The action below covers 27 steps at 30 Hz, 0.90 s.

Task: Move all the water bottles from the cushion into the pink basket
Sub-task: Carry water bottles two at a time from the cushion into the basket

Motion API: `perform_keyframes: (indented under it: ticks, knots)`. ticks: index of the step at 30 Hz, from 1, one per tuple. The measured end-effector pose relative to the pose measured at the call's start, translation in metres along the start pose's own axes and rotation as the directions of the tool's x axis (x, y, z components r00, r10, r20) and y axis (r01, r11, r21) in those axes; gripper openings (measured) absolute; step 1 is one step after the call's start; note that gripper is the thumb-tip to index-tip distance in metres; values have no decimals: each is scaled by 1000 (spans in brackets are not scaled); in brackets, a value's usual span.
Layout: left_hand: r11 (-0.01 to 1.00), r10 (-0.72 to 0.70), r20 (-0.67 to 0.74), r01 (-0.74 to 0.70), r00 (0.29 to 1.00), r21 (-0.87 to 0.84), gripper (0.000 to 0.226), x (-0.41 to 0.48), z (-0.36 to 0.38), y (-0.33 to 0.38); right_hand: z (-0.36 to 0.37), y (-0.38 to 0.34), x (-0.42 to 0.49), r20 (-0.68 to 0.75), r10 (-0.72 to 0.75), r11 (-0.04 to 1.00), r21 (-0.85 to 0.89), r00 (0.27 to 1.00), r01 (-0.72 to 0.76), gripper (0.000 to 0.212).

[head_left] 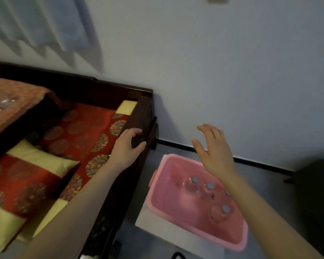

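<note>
- Head view: the fingers (137, 132) of the left hand (126, 146) are seen curled over the top edge of the dark wooden armrest (138, 116), with the thumb laid along its side; the rail is gripped loosely, and nothing else is held.
- The fingers (209, 130) of the right hand (213, 152) are seen spread apart and slightly bent, with nothing between them; the hand is held in the air above the far edge of the pink basket (176, 217).
- Both forearms are shown bare, the left one stretched across the seat to the armrest, the right one passing over the near right corner of the pink basket.
- Inside the pink basket, clear water bottles (209, 189) with grey caps are seen standing upright; three caps are plainly shown and a fourth is partly hidden by the right forearm.
- The pink basket is set on a pale board (157, 227) on the grey floor, just beside the armrest and near the wall.
- On the other side of the armrest from the pink basket, a red seat cushion (86, 131) with round gold patterns is laid out; no bottle can be made out on it.
- Farther from the pink basket, a red and yellow pillow (22, 176) is placed on the seat.
- Farthest from the pink basket, an orange patterned cushion (13, 101) is seen; something clear and blurred lies on it, and what it is cannot be told.
</note>
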State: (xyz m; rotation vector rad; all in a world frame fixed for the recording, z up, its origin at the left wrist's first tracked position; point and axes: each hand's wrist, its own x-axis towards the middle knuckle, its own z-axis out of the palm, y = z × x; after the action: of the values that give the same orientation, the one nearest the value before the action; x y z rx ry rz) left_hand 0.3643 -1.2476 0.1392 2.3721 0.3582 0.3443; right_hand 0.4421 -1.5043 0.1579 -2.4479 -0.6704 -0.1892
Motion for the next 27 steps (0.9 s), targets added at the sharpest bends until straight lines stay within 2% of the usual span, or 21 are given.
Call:
perform_keyframes:
  ticks: [4,8,13,15,18,22,27]
  knots:
    - [990,-134,-181,141,974,26,40,-61,-97,-35,17,-71,-1,38,-120,990,82,992,117,41]
    - [954,-291,-321,298,901,-30,42,-143,-187,-78,54,-161,-13,117,-230,966,147,966,212,43]
    - [903,-422,-495,399,760,-156,34,-293,-298,-144,111,-292,-71,175,-397,906,233,901,354,43]
    - [886,-455,-531,421,715,-193,26,-328,-322,-161,126,-319,-85,191,-410,894,275,892,353,44]
    - [844,-518,-618,471,592,-256,25,-400,-365,-186,158,-384,-116,205,-473,853,351,857,387,44]
    - [788,-585,-668,518,461,-333,24,-478,-404,-214,194,-460,-153,271,-519,820,426,811,383,44]
    - [711,-692,-654,444,305,-545,22,-528,-444,-254,240,-543,-171,313,-561,790,480,766,382,45]
